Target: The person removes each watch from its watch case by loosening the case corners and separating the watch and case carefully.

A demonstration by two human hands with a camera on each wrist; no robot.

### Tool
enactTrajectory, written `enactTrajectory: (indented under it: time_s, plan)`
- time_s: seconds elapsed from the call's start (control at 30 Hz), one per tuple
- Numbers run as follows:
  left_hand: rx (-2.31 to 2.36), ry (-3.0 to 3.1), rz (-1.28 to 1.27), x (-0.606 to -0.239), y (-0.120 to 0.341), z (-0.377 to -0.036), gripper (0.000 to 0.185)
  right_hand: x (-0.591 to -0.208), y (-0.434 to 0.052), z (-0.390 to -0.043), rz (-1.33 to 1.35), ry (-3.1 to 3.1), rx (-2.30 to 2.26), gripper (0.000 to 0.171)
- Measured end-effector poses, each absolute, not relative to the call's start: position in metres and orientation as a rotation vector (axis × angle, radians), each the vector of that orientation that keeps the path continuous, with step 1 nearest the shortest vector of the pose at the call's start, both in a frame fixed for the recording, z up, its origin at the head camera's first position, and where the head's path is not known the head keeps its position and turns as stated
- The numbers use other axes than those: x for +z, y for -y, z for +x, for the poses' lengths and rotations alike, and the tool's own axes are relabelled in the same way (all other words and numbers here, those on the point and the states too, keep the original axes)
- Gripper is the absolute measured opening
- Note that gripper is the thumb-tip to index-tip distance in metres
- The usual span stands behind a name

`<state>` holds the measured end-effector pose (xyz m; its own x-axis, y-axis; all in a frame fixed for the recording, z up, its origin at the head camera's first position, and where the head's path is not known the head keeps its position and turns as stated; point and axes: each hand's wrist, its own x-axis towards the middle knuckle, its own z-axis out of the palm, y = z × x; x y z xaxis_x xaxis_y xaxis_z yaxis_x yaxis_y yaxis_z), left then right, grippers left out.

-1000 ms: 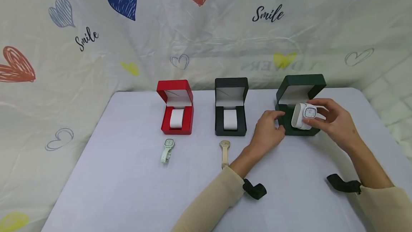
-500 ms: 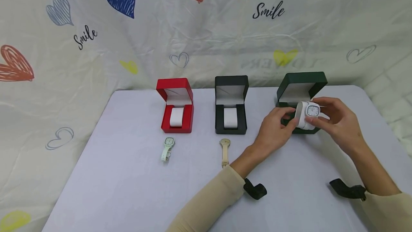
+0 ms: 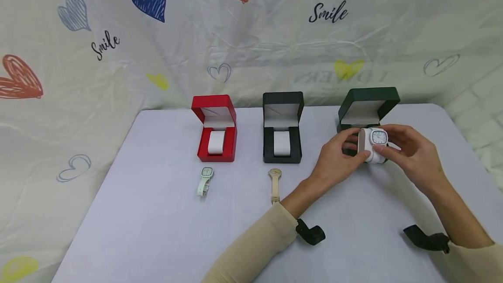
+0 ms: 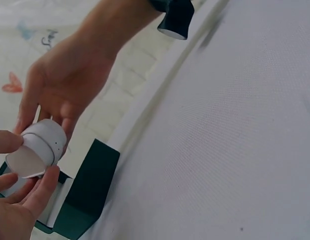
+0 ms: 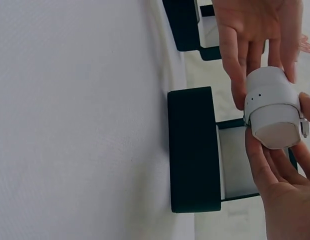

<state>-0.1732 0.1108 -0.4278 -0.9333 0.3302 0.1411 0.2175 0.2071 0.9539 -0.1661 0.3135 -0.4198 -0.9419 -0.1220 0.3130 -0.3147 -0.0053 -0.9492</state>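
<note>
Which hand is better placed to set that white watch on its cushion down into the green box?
Probably the right hand. It grips the white watch on its cushion from the face side, directly above the green box. The left hand only pinches the cushion's end and partly blocks the box opening.

White watch (image 3: 379, 136) strap (image 5: 267, 97): smooth, matt, rubbery look, wrapped round a soft matt white cushion (image 5: 276, 134). Green box (image 3: 367, 108): matt leatherette-like shell, pale satin-like lining in the lid. Red box (image 3: 215, 128) and black box (image 3: 282, 126): same matt finish. Surface (image 3: 157, 222): pale, matt, finely textured cloth weave. Backdrop (image 3: 251, 38): thin creased printed sheet with a slight sheen.
</note>
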Motion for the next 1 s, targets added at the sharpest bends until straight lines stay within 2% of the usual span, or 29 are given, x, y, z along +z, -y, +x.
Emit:
enactTrajectory:
  time_s: [0.47,0.63,1.0]
  plan:
    - [1.887,-2.277,0.537,-0.431,-0.107,-0.175,0.069,-0.418,-0.312,-0.16,0.457,2.261,1.92,0.053]
    - [1.868,-2.285,0.54,-0.431,-0.105,-0.176,0.068,-0.42,-0.309,-0.158,0.482,2.285,1.846,0.056]
    - [1.878,-2.262,0.47,-0.43,-0.101,-0.177,0.058,-0.421,-0.311,-0.153,0.557,2.484,1.659,0.082]
